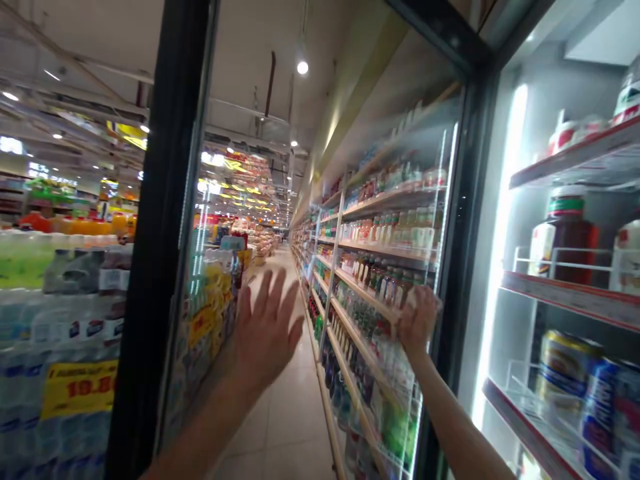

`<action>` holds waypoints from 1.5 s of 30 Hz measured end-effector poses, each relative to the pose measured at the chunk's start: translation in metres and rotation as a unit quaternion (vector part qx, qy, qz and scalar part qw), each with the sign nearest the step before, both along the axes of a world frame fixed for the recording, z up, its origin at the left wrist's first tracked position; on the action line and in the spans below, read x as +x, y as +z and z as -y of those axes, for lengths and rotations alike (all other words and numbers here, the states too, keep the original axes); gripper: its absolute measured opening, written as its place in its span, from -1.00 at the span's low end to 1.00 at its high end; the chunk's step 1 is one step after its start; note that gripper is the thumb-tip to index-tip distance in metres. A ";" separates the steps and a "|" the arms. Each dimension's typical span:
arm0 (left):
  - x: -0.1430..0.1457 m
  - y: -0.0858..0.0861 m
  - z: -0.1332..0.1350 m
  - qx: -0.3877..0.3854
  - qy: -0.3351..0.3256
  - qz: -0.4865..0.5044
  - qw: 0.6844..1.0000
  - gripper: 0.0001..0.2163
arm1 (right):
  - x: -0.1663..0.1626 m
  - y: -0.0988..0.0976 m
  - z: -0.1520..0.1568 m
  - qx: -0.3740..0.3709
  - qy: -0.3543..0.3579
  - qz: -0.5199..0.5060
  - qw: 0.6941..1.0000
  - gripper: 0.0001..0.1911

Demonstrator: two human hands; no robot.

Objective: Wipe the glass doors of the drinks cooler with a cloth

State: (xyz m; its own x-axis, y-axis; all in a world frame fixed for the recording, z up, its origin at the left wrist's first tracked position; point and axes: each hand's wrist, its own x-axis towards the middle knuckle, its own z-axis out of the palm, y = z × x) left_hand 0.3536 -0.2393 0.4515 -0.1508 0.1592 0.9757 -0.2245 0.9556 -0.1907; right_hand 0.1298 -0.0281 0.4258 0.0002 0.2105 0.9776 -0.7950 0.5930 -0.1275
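Observation:
A glass cooler door [175, 220] with a black frame stands swung open in front of me. My left hand [270, 323] is raised at the pane, fingers spread; whether it touches the glass I cannot tell. Close to the hinge-side frame, my right hand [419, 320] is at the glass with its fingers curled in. A small pale edge shows beside those fingers, too blurred to name. Rows of bottles on shelves [385, 250] appear in or through the pane behind both hands.
On the right, lit cooler shelves [575, 297] hold a dark bottle [567, 233] and several cans [600, 407]. Stacked packs of bottled water [60, 327] with a yellow price sign [77, 390] stand at the left beyond the door. A tiled aisle floor [280, 420] runs into the distance.

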 end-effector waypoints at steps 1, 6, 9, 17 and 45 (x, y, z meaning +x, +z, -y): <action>-0.002 -0.014 -0.003 -0.004 -0.006 0.003 1.000 -0.47 | 0.000 -0.004 -0.001 -0.046 -0.012 0.019 0.999 -0.51; -0.009 -0.055 -0.011 -0.014 -0.010 -0.003 1.000 -0.45 | 0.043 -0.042 0.036 0.116 0.018 -0.026 0.993 -0.52; -0.008 -0.052 -0.011 -0.008 -0.014 0.004 1.000 -0.43 | 0.053 -0.061 0.041 0.176 0.033 -0.039 0.983 -0.54; -0.007 -0.050 -0.011 -0.008 -0.010 0.010 1.000 -0.40 | 0.056 -0.088 0.045 0.051 0.011 0.065 0.997 -0.45; -0.005 -0.050 -0.012 -0.005 -0.006 0.014 1.000 -0.42 | 0.024 -0.096 0.016 0.109 0.022 0.059 0.992 -0.49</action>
State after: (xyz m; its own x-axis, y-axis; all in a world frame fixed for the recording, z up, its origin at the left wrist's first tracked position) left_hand 0.3484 -0.2277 0.4019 -0.1761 0.1712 0.9694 -0.2081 0.9560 -0.2067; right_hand 0.1540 -0.0438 0.3297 -0.1206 -0.0095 0.9927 -0.8082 0.5816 -0.0926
